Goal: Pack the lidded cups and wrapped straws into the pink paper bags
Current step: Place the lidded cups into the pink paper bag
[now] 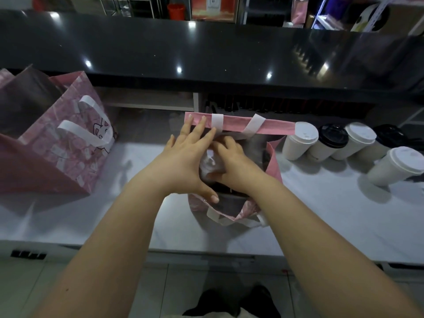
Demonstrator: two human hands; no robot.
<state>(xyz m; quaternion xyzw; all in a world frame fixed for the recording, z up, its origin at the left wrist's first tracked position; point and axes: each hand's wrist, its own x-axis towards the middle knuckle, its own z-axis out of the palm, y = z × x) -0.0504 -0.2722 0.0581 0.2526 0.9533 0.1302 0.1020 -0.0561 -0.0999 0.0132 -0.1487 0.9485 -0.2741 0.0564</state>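
Observation:
An open pink paper bag [276, 128] with white handles stands mid-counter. My left hand [183, 161] lies spread over its left side, straight fingers touching the far rim and thumb on the near rim. My right hand [232, 160] reaches into the bag, fingers curled on a white-lidded cup [207, 166] that is blurred and mostly hidden. To the right of the bag stand several lidded cups, among them a white-lidded one [300, 141] touching the bag, a black-lidded one [330, 142] and a nearer white-lidded one [397, 166]. I see no wrapped straws.
A second pink bag [68, 145] with a cartoon print stands open at the left on the white worktop [321, 214]. Behind rises a raised black counter [206, 53] with a shelf below it. The worktop's front edge is close to my body.

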